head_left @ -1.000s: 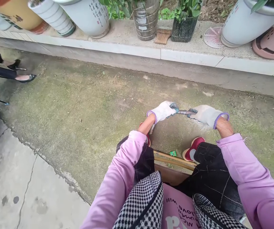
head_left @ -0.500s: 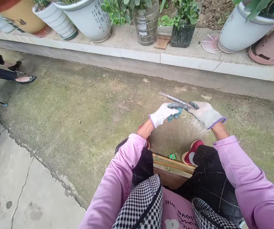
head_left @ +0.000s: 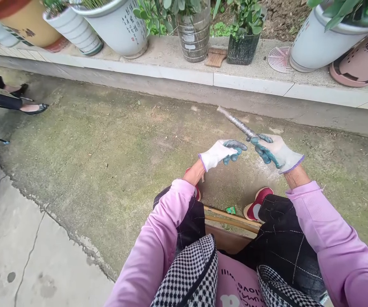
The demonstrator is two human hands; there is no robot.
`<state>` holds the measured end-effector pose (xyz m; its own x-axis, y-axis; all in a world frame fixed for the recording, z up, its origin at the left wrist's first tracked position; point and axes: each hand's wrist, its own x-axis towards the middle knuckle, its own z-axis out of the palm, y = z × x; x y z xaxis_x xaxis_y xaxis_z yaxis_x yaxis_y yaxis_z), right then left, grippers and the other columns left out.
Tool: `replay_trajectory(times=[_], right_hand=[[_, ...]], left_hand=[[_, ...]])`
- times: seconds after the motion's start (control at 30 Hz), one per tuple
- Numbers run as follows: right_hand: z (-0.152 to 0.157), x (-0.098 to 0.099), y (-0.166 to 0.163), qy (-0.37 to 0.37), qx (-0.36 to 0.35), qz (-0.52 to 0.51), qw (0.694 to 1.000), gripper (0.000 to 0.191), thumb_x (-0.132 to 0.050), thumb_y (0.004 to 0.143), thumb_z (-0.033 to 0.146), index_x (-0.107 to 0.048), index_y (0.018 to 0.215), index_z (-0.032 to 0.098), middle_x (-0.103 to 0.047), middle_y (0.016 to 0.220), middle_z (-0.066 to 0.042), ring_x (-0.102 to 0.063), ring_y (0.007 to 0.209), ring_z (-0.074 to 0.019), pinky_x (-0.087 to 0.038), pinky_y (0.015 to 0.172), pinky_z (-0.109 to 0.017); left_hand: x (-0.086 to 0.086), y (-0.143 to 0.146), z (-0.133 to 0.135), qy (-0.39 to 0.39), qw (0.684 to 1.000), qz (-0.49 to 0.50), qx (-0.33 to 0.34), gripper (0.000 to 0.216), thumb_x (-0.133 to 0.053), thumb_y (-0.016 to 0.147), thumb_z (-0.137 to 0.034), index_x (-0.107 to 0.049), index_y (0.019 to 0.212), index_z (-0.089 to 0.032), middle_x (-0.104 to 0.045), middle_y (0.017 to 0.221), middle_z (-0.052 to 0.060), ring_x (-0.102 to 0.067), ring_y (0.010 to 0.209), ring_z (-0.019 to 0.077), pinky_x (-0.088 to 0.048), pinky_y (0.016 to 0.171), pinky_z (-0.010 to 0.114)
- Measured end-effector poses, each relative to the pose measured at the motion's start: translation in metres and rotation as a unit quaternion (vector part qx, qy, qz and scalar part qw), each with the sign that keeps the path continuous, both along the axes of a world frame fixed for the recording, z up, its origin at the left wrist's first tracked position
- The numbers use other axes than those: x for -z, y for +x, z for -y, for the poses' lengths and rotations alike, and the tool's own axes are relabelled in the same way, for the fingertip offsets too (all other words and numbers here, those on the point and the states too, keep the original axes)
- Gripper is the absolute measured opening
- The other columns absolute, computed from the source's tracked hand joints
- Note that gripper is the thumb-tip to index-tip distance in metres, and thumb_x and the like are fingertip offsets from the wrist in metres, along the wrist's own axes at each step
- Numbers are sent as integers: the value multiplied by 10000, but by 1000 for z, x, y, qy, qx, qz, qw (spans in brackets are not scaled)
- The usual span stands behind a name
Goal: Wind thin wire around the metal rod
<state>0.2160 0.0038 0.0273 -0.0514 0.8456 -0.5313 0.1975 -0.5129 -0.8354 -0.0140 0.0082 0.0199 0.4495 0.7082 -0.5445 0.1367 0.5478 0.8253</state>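
Head view: right hand point(head_left: 275, 152) grips ridged metal rod point(head_left: 236, 122)

Our right hand point(head_left: 275, 152) and left hand point(head_left: 219, 153) wear white knitted cloth gloves, their fingers coated in matt, blue-green rubber. The rod point(head_left: 236, 122) we hold looks like dull grey metal with a rough, ridged surface. Our sleeves point(head_left: 158, 243) are soft lilac cloth. The ground point(head_left: 107, 145) is rough concrete, mossy and cracked; the white pot point(head_left: 120, 25) is glossy ceramic.
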Motion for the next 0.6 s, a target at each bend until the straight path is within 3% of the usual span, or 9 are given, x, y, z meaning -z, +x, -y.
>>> replay_trajectory(times=[0.17, 0.3, 0.4, 0.5, 0.6], right_hand=[[6, 0, 1, -18, -33, -66, 997, 588, -1046, 674, 622, -781, 975, 192, -495, 573, 78, -366, 421, -80, -280, 354, -238], [7, 2, 1, -6, -46, -84, 995, 589, -1027, 696, 656, -774, 963, 196, -496, 581, 71, -369, 438, -88, -273, 350, -242], [5, 4, -1, 7, -30, -10, 999, 480, -973, 796, 606, -761, 950, 203, -500, 590, 66, -387, 447, -92, -302, 362, -231], [4, 6, -8, 15, -40, 103, 994, 397, -921, 869, 532, -674, 808, 227, -483, 568, 59, -392, 447, -90, -315, 364, -219], [4, 7, -14, 18, -46, 101, 994, 399, -899, 878, 514, -634, 773, 234, -492, 577, 52, -395, 450, -89, -314, 366, -221]], left_hand=[[13, 1, -4, 63, 993, -103, -4, 169, -705, 1009, -137, -854, 1090, -131, -633, 681, -58, -495, 535, 61, -334, 468, 161], [16, -5, -8, 87, 990, -103, -25, 165, -697, 1027, -146, -848, 1092, -139, -641, 695, -50, -526, 562, 66, -345, 482, 158], [6, -8, -7, 62, 997, -51, -3, 175, -702, 998, -122, -851, 1090, -131, -666, 705, -39, -554, 570, 67, -385, 495, 157], [-7, -9, -2, 46, 998, -2, 32, 187, -739, 936, -111, -866, 1072, -126, -676, 695, -37, -579, 578, 69, -419, 509, 154], [-11, -11, 1, 36, 998, 27, 40, 242, -736, 862, -70, -868, 1057, -123, -692, 702, -41, -595, 581, 67, -421, 508, 150]])
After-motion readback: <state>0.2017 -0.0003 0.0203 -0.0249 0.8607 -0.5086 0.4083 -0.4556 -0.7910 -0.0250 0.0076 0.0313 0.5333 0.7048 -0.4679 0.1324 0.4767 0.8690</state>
